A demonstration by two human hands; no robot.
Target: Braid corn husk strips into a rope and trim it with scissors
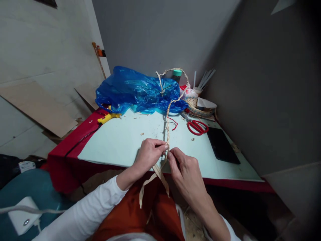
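Observation:
A pale braided cord (168, 129), which looks like dried plant fibre, runs from my fingers up the table and curls over the blue plastic bag (135, 90). My left hand (151, 152) pinches the lower end of the braid from the left. Close beside it, my right hand (187, 170) pinches at the same spot from the right, just below the left fingertips. Loose flat strands (158, 172) hang beneath both hands over the table's front edge, in front of orange-brown clothing. Exactly how the strands lie between the fingers is hidden.
Red-handled scissors (197, 127) and a dark flat tablet-like slab (222, 145) lie at the right. A yellow glue gun (108, 117) with a black cable rests at the left. Behind stand a woven basket (194, 106) and a green-lidded jar (177, 74). Walls close in behind and right.

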